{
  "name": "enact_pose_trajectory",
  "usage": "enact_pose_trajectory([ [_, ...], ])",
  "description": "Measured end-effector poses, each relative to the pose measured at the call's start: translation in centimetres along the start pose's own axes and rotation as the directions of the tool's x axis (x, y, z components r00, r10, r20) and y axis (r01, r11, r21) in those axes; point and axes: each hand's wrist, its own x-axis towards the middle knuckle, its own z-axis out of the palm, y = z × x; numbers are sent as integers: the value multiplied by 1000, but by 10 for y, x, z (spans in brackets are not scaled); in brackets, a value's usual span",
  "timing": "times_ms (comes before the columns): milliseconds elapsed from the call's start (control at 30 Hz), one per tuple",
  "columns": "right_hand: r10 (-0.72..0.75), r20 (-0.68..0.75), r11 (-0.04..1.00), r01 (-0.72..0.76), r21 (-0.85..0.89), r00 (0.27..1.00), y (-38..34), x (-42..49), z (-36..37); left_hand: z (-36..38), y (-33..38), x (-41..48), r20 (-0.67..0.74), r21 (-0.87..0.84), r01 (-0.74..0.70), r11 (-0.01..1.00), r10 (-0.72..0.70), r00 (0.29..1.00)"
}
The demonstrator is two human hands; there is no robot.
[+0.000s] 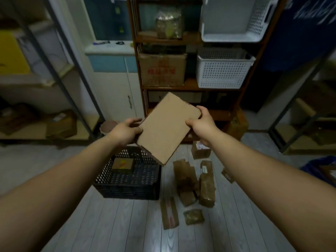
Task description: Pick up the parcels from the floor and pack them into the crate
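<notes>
Plain tan box, blk lattice crate, grey plank floor

I hold a flat cardboard box tilted in the air, my left hand gripping its lower left edge and my right hand its right corner. Below it stands the black crate with one small box inside. Several brown parcels lie just beside the crate on the grey floor.

I see a flat cardboard parcel in mid-air, tilted, with my left hand and right hand gripping opposite edges. Below it the black lattice crate holds one small box. Brown wrapped parcels lie scattered just right of the crate.
</notes>
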Motion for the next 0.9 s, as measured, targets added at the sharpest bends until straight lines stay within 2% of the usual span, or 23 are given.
enact_pose_trajectory([
  [67, -5, -28, 998, 7, 58, 1000, -16, -5, 9, -13, 3, -9, -58, -141, 48, 989, -57, 997],
  [133, 6, -53, 990, 2, 141, 999, -31, -7, 22, -27, 4, -15, 33, -217, 109, 970, -104, 994],
  [200, 4, -54, 982, 6, 188, 999, -44, -7, 41, -44, 4, -15, 79, -246, 101, 964, -84, 993],
  [267, -6, -87, 988, 19, 152, 996, -53, -6, 67, -65, 4, -9, -6, -298, 35, 954, -39, 999],
  [400, -74, -216, 995, 58, -76, 974, -64, 4, 133, -128, 0, 6, -242, -329, -80, 941, -2, 970],
  [467, -89, -181, 991, 69, -114, 979, -67, 9, 168, -165, -7, 17, -326, -298, -118, 947, 14, 945],
  [533, -121, -130, 983, 100, -152, 984, -71, 12, 200, -199, -13, 27, -379, -191, -138, 972, 57, 924],
  [600, -161, -85, 973, 144, -180, 983, -71, 15, 227, -227, -18, 38, -373, -151, -162, 975, 95, 923],
  [700, -155, -49, 971, 143, -190, 987, -70, 23, 256, -257, -25, 55, -309, -187, -152, 971, 89, 947],
  [900, -122, -24, 959, 112, -259, 992, -62, 52, 278, -273, -37, 93, -209, -161, -166, 973, 131, 969],
])
